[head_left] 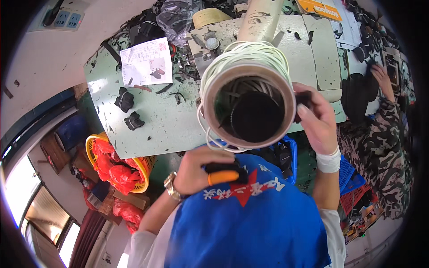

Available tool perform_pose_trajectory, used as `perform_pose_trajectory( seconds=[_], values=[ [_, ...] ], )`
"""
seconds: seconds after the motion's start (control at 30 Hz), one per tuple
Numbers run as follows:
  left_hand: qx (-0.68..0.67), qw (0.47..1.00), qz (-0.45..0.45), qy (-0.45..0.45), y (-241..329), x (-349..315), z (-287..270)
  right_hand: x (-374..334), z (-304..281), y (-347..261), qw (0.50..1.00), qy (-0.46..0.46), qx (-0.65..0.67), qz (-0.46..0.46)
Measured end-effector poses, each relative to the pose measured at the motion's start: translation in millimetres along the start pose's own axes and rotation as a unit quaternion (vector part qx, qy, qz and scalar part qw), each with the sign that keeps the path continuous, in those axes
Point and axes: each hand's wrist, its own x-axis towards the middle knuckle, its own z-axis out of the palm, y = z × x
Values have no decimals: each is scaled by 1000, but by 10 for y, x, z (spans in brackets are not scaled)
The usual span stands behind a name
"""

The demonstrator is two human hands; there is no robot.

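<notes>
My left hand [196, 166], with a metal-banded watch at the wrist, is closed on a black fabric piece [241, 173] in front of my blue apron. A smooth orange finger-shaped part [223, 177] shows at that hand; whether it is a finger sleeve or a handle I cannot tell. My right hand [318, 118], white band at the wrist, pinches another black fabric piece [303, 102] beside a round, pale-rimmed holder [289, 105]. White cord [219, 64] is coiled around the holder, and a black cylinder [257, 117] sits inside. The holder hides the middle of the work area.
Cream machine arm [259, 22] rises behind the holder. A green tabletop [156, 127] bears a printed sheet [146, 62], black pieces [125, 100] and scraps. A yellow basket [145, 181] of red bags stands left; blue crate [292, 156] below right. At right, a co-worker's camouflage sleeve [380, 138] reaches over black material.
</notes>
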Motion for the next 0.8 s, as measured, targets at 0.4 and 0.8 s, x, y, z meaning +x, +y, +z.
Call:
perform_pose_trajectory(
  seconds=[0.4,0.8],
  values=[
    [-243,956,-161,-22,-49,460,-140,53,207,170,980,-51,-192,-12],
    [-179,972,-102,-113,177,882,-665,383,194,153,799,-153,-533,-234]
  ],
)
